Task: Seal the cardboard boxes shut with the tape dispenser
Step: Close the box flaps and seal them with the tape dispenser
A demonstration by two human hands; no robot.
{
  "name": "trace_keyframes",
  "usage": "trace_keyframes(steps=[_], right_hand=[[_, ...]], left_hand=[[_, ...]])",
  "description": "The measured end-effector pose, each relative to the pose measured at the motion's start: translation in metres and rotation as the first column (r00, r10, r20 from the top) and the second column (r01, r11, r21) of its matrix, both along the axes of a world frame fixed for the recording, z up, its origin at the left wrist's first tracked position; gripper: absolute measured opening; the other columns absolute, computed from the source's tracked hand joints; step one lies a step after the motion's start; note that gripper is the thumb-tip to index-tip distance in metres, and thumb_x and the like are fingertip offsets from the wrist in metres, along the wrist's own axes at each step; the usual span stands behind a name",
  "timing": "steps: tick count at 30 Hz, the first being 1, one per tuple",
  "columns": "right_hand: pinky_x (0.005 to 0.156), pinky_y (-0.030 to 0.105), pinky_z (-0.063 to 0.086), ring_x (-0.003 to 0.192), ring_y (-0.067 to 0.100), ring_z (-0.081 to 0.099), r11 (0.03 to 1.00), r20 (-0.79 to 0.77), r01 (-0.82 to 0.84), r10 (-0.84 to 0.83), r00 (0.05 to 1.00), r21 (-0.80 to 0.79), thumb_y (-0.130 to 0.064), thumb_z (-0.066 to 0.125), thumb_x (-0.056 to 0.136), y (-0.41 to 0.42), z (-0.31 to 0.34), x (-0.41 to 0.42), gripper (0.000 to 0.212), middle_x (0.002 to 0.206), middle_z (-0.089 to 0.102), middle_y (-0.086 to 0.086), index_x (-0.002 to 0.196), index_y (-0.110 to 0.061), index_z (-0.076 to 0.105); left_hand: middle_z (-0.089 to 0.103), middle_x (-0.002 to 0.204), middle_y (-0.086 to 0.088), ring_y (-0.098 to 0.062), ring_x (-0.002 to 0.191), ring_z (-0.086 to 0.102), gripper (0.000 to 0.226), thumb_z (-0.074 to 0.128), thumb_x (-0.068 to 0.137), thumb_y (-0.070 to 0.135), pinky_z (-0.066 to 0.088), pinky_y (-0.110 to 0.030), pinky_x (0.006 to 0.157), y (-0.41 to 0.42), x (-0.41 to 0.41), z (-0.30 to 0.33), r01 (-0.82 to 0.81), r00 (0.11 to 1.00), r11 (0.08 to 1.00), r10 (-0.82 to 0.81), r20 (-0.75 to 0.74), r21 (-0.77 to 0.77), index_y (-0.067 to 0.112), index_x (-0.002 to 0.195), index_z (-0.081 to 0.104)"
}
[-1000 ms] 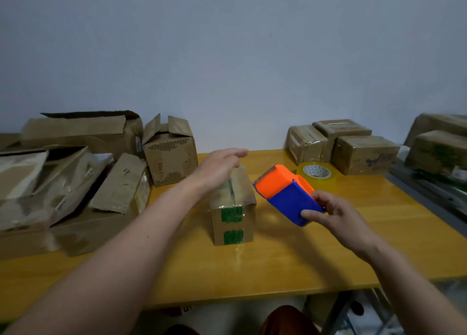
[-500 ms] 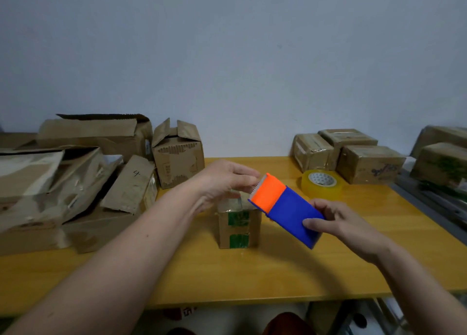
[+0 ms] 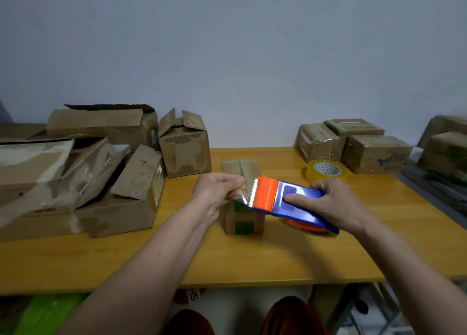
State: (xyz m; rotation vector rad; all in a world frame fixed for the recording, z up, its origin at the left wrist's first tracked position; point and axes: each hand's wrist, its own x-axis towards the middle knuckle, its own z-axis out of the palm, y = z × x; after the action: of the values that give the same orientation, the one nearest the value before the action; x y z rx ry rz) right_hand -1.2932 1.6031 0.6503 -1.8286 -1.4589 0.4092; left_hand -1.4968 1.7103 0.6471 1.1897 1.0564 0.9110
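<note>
A small cardboard box (image 3: 241,222) with green marks on its front stands mid-table. Just above its near top edge my right hand (image 3: 336,203) grips the blue and orange tape dispenser (image 3: 283,203), serrated edge pointing left. My left hand (image 3: 217,190) pinches the free end of the clear tape (image 3: 242,200) right at that edge. The hands and dispenser hide part of the box's top.
Several open, crumpled cardboard boxes (image 3: 75,173) are heaped at the left. An open small box (image 3: 185,150) stands behind. Taped boxes (image 3: 353,142) sit at the back right, with a spare tape roll (image 3: 327,171) in front of them. The wooden table's (image 3: 252,266) front edge is near me.
My left hand left the box top and took hold of the tape end. My right hand turned the dispenser level and brought it down and left, over the box.
</note>
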Motion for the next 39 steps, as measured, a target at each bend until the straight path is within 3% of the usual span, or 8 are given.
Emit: trace_keyframes(steps=[4,10,17,25,29,33,36,39], right_hand=[[0.049,0.024,0.038,0.049,0.009,0.061,0.999,0.064,0.021,-0.019,0.998,-0.032,-0.08,0.059,0.044,-0.005,0.003,0.006,0.074,0.056,0.066,-0.001,0.066,-0.011,0.068],[0.05,0.025,0.037,0.043,0.004,0.054,0.989,0.041,-0.04,0.046,0.998,-0.14,-0.073,0.069,0.044,-0.007,0.002,0.017,0.066,0.053,0.063,0.0,0.062,-0.01,0.064],[0.056,0.031,0.046,0.055,0.012,0.062,0.979,0.224,-0.053,0.097,0.97,-0.195,-0.084,0.058,0.039,0.005,0.006,0.009,0.077,0.058,0.066,0.0,0.066,-0.012,0.066],[0.049,0.028,0.034,0.041,0.006,0.048,0.999,0.274,0.007,0.003,0.962,-0.035,-0.086,0.053,0.05,0.018,0.008,0.012,0.068,0.038,0.051,-0.011,0.046,-0.018,0.051],[0.047,0.023,0.035,0.043,0.003,0.055,0.998,0.303,0.025,-0.006,0.953,-0.058,-0.086,0.054,0.046,0.012,0.01,0.031,0.071,0.045,0.059,-0.008,0.052,-0.015,0.061],[0.049,0.027,0.042,0.052,0.007,0.059,0.997,0.385,0.06,-0.039,0.922,-0.044,-0.088,0.048,0.045,0.018,0.01,0.04,0.075,0.049,0.061,-0.007,0.057,-0.016,0.064],[0.058,0.036,0.053,0.058,0.012,0.06,0.996,0.44,0.074,-0.045,0.897,-0.05,-0.092,0.043,0.043,0.03,0.015,0.044,0.084,0.056,0.064,-0.003,0.065,-0.015,0.067],[0.054,0.031,0.047,0.06,0.009,0.057,0.998,0.502,0.054,-0.027,0.864,-0.04,-0.095,0.04,0.041,0.041,0.018,0.049,0.09,0.058,0.061,-0.006,0.071,-0.014,0.067]], left_hand=[[0.072,0.077,-0.003,-0.003,0.055,0.062,0.006,0.07,0.084,0.008,0.047,-0.014,0.048,0.002,-0.011,-0.001,-0.094,0.995,0.995,0.094,-0.028,0.024,0.008,0.09,0.072],[0.071,0.095,-0.006,-0.017,0.086,0.064,0.015,0.068,0.085,0.002,0.056,-0.029,0.08,0.0,-0.02,-0.009,0.005,0.997,0.997,0.002,-0.082,0.081,0.009,0.098,0.071],[0.071,0.079,0.01,-0.003,0.073,0.065,0.013,0.07,0.085,0.011,0.048,-0.011,0.059,-0.004,-0.012,-0.041,-0.317,0.943,0.935,0.328,-0.051,0.161,0.023,0.088,0.074],[0.071,0.084,0.006,0.001,0.07,0.06,0.01,0.071,0.085,0.015,0.037,0.0,0.044,-0.003,0.002,-0.046,-0.429,0.882,0.874,0.46,-0.103,0.229,0.021,0.093,0.074],[0.071,0.076,0.006,-0.003,0.071,0.063,0.009,0.073,0.083,0.013,0.042,-0.01,0.056,0.004,-0.01,-0.049,-0.483,0.864,0.861,0.498,-0.077,0.156,0.02,0.088,0.075],[0.07,0.081,0.01,0.003,0.07,0.061,0.013,0.07,0.086,0.014,0.042,-0.003,0.052,0.005,-0.008,-0.051,-0.474,0.872,0.858,0.489,-0.029,0.197,0.027,0.084,0.07],[0.065,0.084,0.013,0.007,0.072,0.057,0.012,0.067,0.089,0.013,0.041,0.002,0.056,0.006,0.001,-0.052,-0.502,0.865,0.852,0.494,0.093,0.148,0.02,0.097,0.072],[0.066,0.089,0.006,0.01,0.069,0.052,0.019,0.066,0.09,0.01,0.039,0.004,0.06,0.008,0.008,-0.058,-0.508,0.853,0.858,0.488,0.184,0.077,0.009,0.107,0.072]])
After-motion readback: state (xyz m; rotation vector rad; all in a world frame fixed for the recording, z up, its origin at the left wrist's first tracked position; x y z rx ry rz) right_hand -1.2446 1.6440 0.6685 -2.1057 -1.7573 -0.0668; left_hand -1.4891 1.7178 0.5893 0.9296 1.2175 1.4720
